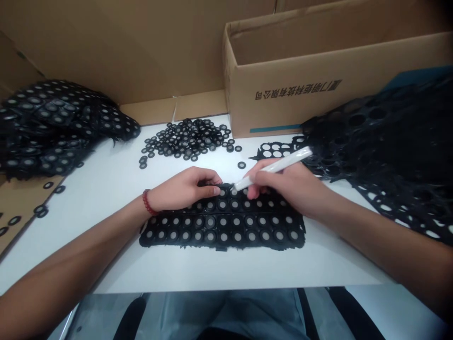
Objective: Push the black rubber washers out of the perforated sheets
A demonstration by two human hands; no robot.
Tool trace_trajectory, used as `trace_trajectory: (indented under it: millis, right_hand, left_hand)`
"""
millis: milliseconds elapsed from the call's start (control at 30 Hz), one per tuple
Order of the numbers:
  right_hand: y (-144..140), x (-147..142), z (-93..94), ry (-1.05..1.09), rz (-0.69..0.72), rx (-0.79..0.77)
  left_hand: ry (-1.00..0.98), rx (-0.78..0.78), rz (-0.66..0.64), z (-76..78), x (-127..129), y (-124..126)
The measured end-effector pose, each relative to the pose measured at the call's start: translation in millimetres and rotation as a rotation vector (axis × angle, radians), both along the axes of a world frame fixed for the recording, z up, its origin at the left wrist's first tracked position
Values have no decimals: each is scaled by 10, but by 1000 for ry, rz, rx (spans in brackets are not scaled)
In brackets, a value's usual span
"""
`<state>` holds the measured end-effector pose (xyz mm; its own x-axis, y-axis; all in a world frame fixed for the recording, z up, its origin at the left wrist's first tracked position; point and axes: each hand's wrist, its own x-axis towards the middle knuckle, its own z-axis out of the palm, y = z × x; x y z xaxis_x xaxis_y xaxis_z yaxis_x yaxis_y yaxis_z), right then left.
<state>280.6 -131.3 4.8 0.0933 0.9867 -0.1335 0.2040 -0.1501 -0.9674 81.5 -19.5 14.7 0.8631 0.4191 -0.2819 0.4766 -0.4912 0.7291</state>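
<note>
A black rubber sheet of ring-shaped washers (230,229) lies flat on the white table, its rings set in rows with pale centres. My left hand (187,190) rests on the sheet's upper left part, thumb and forefinger pinched together at the far edge; what is between them, if anything, I cannot make out. Between the fingers of my right hand (279,182) is a white pen-like tool (283,163), slanting down to the left. Its tip meets the sheet's far edge, close beside my left thumb. My right fingers cover part of the upper right rows.
Beyond the sheet lies a pile of loose black washers (193,137). Bundled washer sheets (53,125) are heaped at left. Punched-out black sheets (396,141) are piled at right, before a cardboard box (283,104). Several stray washers (40,210) lie near the left edge.
</note>
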Motion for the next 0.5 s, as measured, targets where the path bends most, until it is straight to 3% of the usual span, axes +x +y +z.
trace_trajectory:
  millis: [167,500]
  right_hand:
    - [-132,124,-27,-56,-178,74]
    - [-172,48,-76,-247,-31,170]
  left_hand:
    - [46,102,59,14,110,-48]
    - [14,191,-73,-12,211,-61]
